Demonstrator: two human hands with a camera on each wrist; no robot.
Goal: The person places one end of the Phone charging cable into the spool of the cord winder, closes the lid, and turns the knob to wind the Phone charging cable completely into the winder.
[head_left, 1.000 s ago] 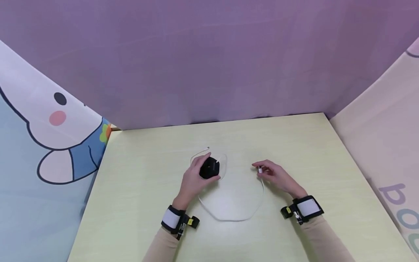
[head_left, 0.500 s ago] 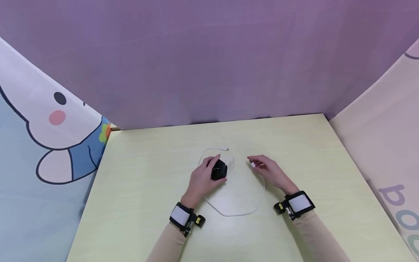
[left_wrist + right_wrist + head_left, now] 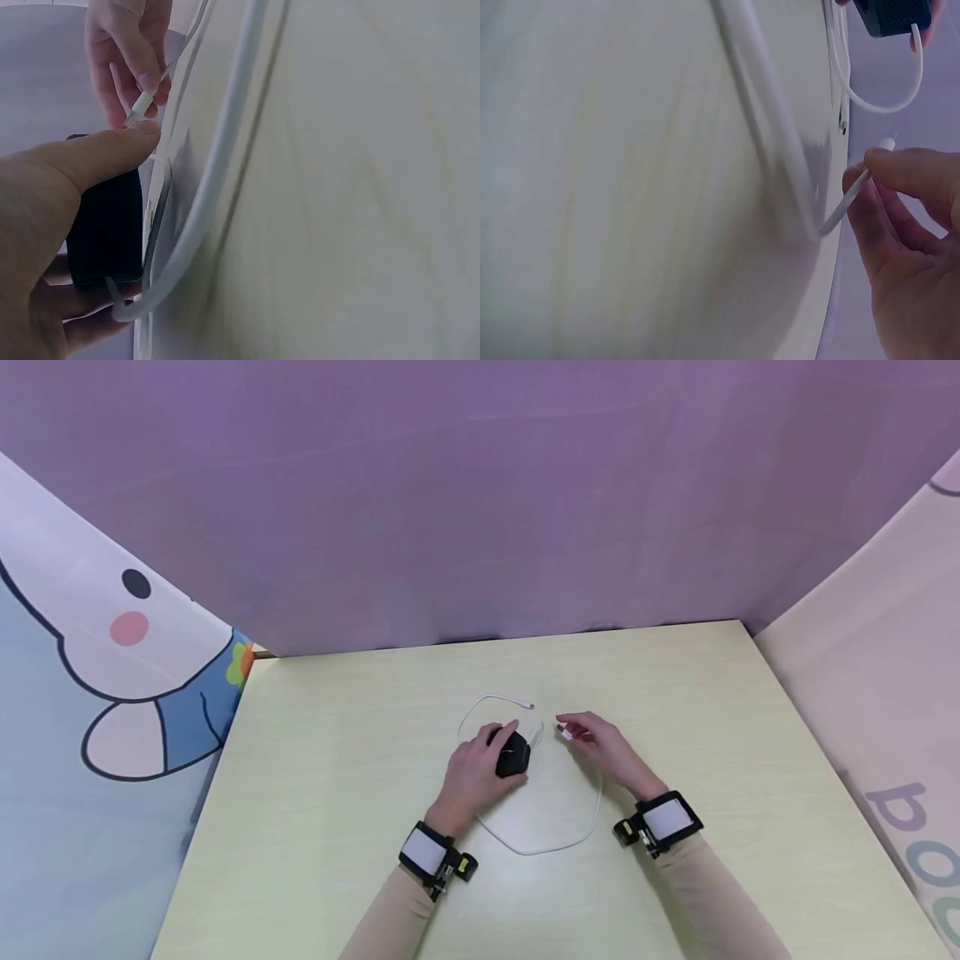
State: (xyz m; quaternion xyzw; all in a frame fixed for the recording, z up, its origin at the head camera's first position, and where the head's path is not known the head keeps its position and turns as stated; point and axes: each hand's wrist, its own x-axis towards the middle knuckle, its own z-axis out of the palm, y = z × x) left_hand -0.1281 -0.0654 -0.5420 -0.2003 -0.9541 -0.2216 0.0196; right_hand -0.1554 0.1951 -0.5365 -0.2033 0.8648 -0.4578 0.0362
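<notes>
My left hand (image 3: 474, 777) grips a small black angular box (image 3: 513, 755) between thumb and fingers. In the left wrist view a white cable (image 3: 199, 214) comes out of the box's near end and loops beside it. My right hand (image 3: 606, 752) pinches one end of the white cable behind its plug (image 3: 565, 732), to the right of the box. The plug's metal tip points left toward the box, with a gap between them. The cable's other end (image 3: 528, 704) lies loose beyond the left hand. The right wrist view shows thumb and fingertips (image 3: 877, 161) around the plug.
The pale wooden table (image 3: 360, 735) lies beneath both hands, and the cable curves across it in a wide arc between the wrists. A purple cloth wall (image 3: 480, 510) rises at the table's back edge. Printed panels (image 3: 90, 693) stand at both sides.
My left hand has moved right with the black box. My right hand has come left with the plug, which has turned from upright to pointing left. The loose cable end has shifted right.
</notes>
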